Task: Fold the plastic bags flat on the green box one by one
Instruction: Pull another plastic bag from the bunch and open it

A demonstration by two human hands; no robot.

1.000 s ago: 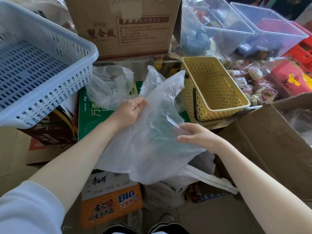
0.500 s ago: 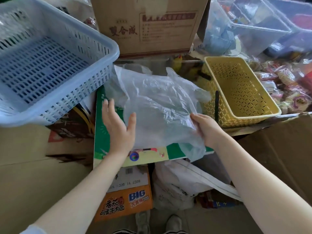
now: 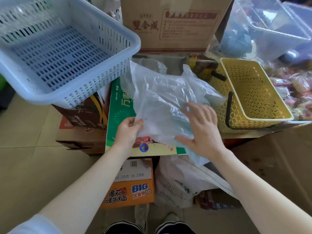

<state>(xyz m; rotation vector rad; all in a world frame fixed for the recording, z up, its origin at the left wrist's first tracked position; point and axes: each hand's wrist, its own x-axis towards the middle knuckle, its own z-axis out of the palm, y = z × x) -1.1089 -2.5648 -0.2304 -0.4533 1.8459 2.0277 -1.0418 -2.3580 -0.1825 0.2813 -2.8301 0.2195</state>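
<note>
The bag is thin, clear, crinkled plastic, and it lies spread over the green box, hiding most of the box's printed top; only the left strip and the near edge of the box show. The bag's near right corner droops off the box edge below the right hand. A second crumpled bag sits beyond the fingertips, partly covered by the first; its outline is hard to make out.

The left hand pinches the bag's near left edge, thumb and fingers curled round the film. The right hand lies flat on the bag, fingers straight and spread apart, the palm pressing the plastic; a thin ring shows on one finger.

Left of the left hand's fingers, a pale blue slotted basket is cut off by the frame's left edge and is blurred. Right of the right hand's fingers stands a yellow lattice basket with a dark handle. Beyond both hands, a brown carton is cut off at the top. Below the wrists, an orange carton and a white sack are partly hidden by the forearms.
</note>
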